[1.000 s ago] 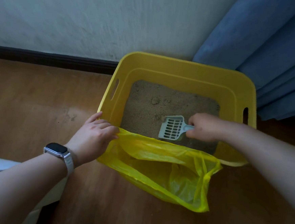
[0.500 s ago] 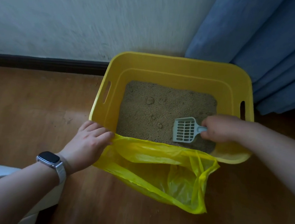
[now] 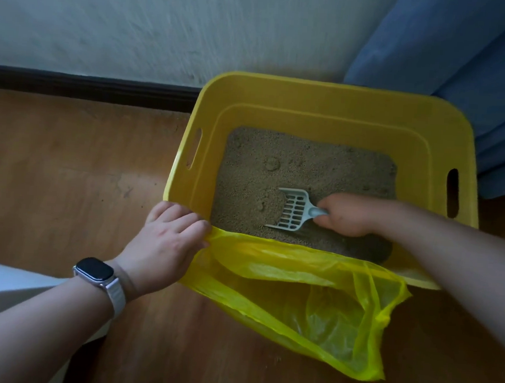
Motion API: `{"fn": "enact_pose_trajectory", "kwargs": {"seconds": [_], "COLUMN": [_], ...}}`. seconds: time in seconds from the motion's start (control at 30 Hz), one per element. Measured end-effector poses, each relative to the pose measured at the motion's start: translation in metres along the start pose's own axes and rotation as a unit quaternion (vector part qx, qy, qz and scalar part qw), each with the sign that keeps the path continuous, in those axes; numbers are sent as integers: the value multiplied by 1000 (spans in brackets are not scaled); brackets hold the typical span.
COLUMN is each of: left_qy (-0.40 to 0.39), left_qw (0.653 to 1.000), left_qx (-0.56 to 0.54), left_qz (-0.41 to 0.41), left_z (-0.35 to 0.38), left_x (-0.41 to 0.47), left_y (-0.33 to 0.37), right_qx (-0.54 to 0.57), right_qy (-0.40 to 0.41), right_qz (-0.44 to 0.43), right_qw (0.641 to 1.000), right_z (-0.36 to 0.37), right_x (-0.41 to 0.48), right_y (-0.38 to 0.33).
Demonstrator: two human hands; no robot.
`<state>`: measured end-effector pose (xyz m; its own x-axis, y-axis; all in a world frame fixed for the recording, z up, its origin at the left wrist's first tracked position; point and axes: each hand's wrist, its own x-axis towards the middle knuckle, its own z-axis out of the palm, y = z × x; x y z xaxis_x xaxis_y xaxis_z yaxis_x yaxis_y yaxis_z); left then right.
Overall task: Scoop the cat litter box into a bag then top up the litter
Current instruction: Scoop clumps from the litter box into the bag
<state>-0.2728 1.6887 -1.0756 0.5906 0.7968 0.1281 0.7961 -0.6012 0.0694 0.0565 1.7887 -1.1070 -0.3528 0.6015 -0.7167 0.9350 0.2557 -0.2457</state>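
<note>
1. The right hand (image 3: pixel 346 213) grips the pale grey slotted plastic scoop (image 3: pixel 290 209); its blade is dug into sandy litter (image 3: pixel 277 163) inside the yellow plastic litter box (image 3: pixel 314 86).
2. The left hand (image 3: pixel 168 242) holds the edge of the thin yellow plastic bag (image 3: pixel 312 301) at the box's near corner; slack fingers could let its mouth sag.
3. A hasty lift could spill grains onto the wooden floor (image 3: pixel 66 161).

Dim, even indoor light with a cool, muted cast. Motion blur streaks the wall (image 3: pixel 108 13) and softens the curtain (image 3: pixel 472 72). A dark shadow falls on the litter (image 3: pixel 292 170) beneath the right arm (image 3: pixel 452 252). The wide-angle lens stretches the lower corners.
</note>
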Motion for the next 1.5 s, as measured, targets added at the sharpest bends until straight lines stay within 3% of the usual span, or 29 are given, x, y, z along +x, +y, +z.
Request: {"fn": "enact_pose_trajectory", "kwargs": {"seconds": [0.43,0.67,1.27,1.5], "left_qy": [-32,-66,-92,-78], "left_qw": [999,996,993,990], "left_qx": [7,14,1,-6], "left_qz": [-33,-60,-74,-118], "left_z": [-3,-6,-13,-14], "left_x": [4,4,6,13], "left_y": [5,8,11,18], "right_qx": [-20,65,154,164], "right_qy": [39,29,105,126], "right_qz": [-65,-71,-29,-2], "right_qw": [997,995,982,978], "right_z": [4,17,12,8], "right_x": [41,44,-16,-49], "right_y": [-56,-62,-25,-19]}}
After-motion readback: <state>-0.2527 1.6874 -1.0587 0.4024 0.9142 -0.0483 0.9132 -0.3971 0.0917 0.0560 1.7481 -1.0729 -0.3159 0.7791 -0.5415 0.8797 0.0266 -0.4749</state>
